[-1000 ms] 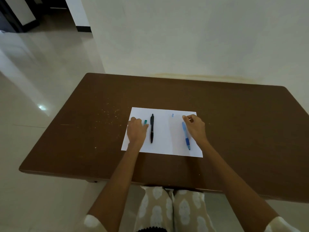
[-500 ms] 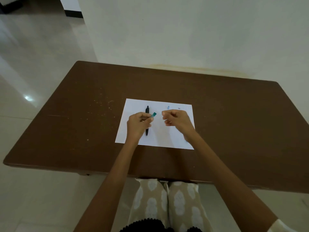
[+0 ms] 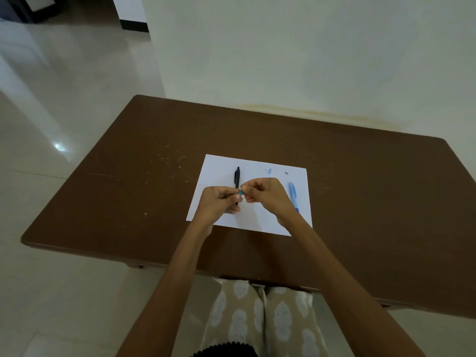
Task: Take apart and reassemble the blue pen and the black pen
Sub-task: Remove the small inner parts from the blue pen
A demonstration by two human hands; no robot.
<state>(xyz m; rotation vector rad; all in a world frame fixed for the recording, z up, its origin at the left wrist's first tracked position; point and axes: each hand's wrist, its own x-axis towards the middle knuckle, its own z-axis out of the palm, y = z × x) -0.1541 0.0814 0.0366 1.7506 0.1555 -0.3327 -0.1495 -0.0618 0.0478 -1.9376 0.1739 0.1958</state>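
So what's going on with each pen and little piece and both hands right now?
black pen: lying whole on the paper, partly behind the hands.
blue pen body: lying on the paper, untouched.
teal piece: pinched between both hands.
small blue part: loose on the paper.
small grey part: loose on the paper.
left hand: pinching the teal piece.
right hand: pinching the teal piece.

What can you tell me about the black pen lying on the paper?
The slim black plastic pen lies flat on the white paper sheet, left of centre, pointing away from the person. Its far end and clip show; its near end is hidden behind the left hand. It looks whole. Whether the hand touches it cannot be told.
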